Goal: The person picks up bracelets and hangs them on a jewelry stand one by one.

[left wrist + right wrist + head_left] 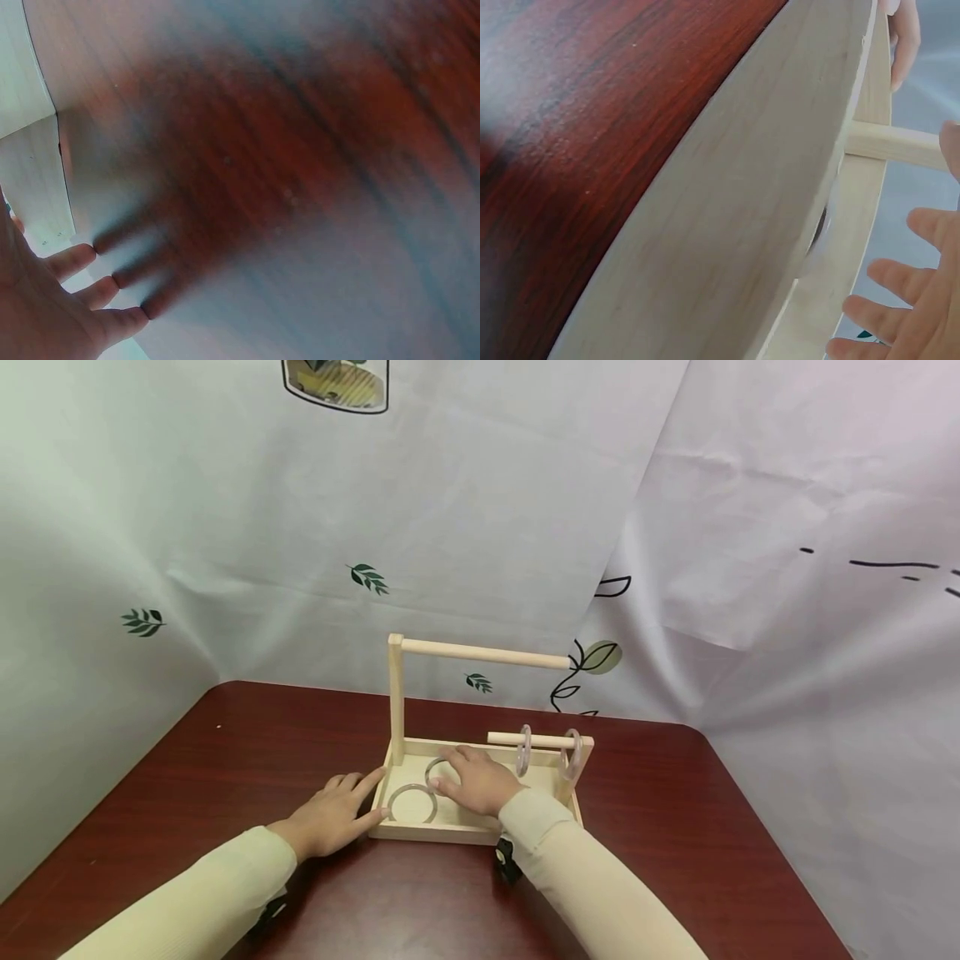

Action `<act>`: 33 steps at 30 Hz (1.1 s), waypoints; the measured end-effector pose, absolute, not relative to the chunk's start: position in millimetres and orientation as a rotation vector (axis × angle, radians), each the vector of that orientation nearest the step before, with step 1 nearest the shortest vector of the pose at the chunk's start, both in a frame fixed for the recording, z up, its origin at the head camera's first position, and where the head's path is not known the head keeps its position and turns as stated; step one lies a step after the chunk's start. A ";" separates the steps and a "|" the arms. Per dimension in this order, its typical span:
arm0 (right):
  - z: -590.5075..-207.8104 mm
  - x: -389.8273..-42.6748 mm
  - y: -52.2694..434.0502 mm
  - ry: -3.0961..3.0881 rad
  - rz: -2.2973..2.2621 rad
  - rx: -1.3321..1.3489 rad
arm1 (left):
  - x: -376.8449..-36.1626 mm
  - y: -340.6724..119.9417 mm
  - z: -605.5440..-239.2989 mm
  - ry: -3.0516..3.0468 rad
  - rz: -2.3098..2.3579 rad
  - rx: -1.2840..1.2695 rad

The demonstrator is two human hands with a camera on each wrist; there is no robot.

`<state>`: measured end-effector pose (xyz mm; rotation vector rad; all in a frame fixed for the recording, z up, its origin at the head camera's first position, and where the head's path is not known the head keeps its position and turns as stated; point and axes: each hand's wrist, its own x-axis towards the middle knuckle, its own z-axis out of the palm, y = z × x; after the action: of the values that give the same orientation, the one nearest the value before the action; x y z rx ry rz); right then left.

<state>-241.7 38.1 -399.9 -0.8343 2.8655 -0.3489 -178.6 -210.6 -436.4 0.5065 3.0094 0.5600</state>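
Observation:
A shallow wooden tray stand (480,835) sits on the table, with an upright post and bar at its left and a shorter peg at its right. One translucent bangle (412,821) lies in the tray's front left part. Behind it, a second bangle (427,770) is partly covered by my right hand (480,783), whose thumb and fingers reach over it. In the right wrist view, those fingers (889,322) are spread and loosely bent. My left hand (333,814) rests at the tray's left end, its index finger and thumb touching the wall, the fingers extended.
Two more bangles, one nearer the peg's free end (523,752) and one by its post (573,756), hang on the short peg. The long bar (487,652) spans above the tray. A printed white cloth (480,527) hangs behind the dark red table (285,727).

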 end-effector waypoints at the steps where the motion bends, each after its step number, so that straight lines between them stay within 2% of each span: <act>1: -399.9 -242.0 37.9 2.857 -0.354 -0.830 | -178.4 -210.5 -436.3 3.010 0.559 0.507; 33: -407.5 -257.8 26.6 2.733 -0.402 -0.712 | -177.2 -208.8 -434.0 2.991 0.557 0.495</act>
<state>-257.8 26.6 -407.5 -0.7116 2.7326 -0.4016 -177.2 -208.8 -434.0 0.4948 2.9906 0.5567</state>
